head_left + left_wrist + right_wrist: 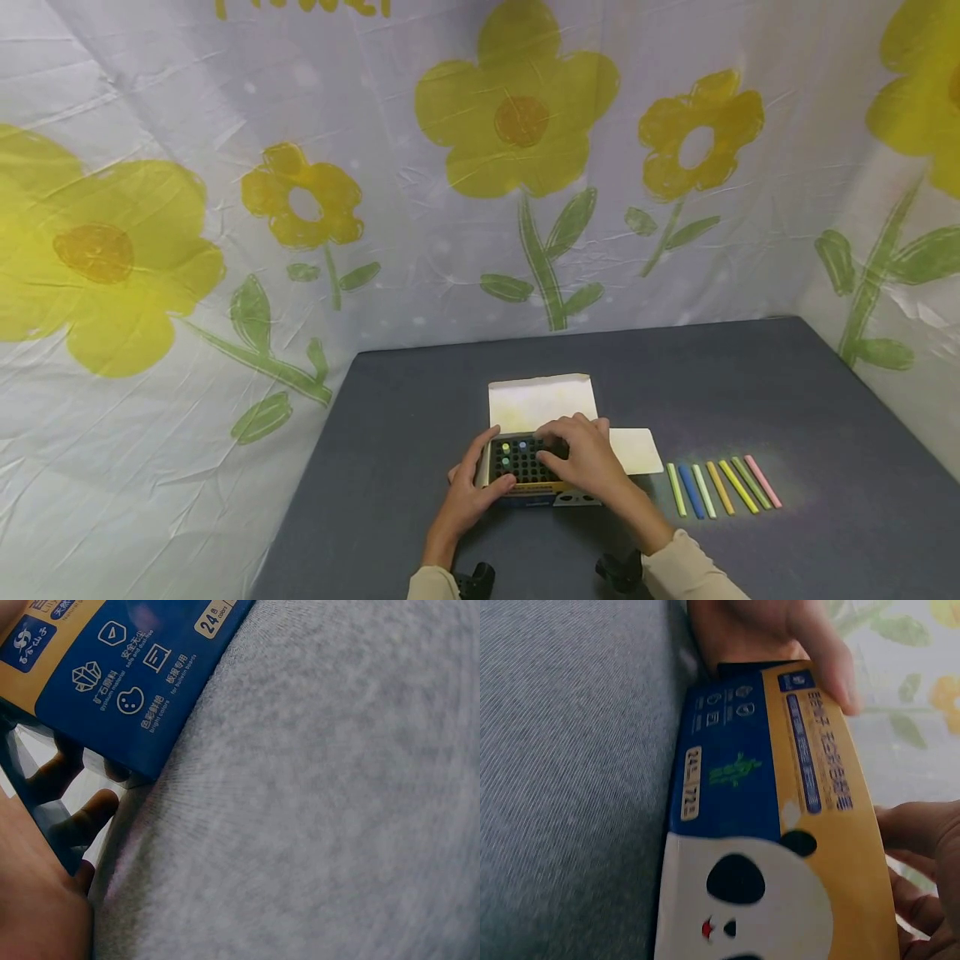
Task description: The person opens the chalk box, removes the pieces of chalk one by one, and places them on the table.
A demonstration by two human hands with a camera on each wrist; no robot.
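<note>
A blue-and-yellow chalk box (525, 501) with a panda printed on its front lies open-topped on the table. Inside it is a black holder (517, 473) full of round holes. Yellow (506, 447), blue (522, 446) and green chalk ends (506, 461) show at its left. My left hand (468, 500) grips the box's left end, thumb at the front edge and fingers behind, also seen along the box (150, 682) in the left wrist view. My right hand (588, 454) reaches over the holder's right part, thumb and fingers bent downward; I cannot tell whether they pinch a chalk.
Several chalk sticks, among them a blue (691, 492) and a pink one (763, 481), lie in a row right of the box. The white lid (542, 402) is folded back, and a white flap (636, 451) sticks out right. A flowered cloth (450, 275) hangs behind the dark table (390, 450).
</note>
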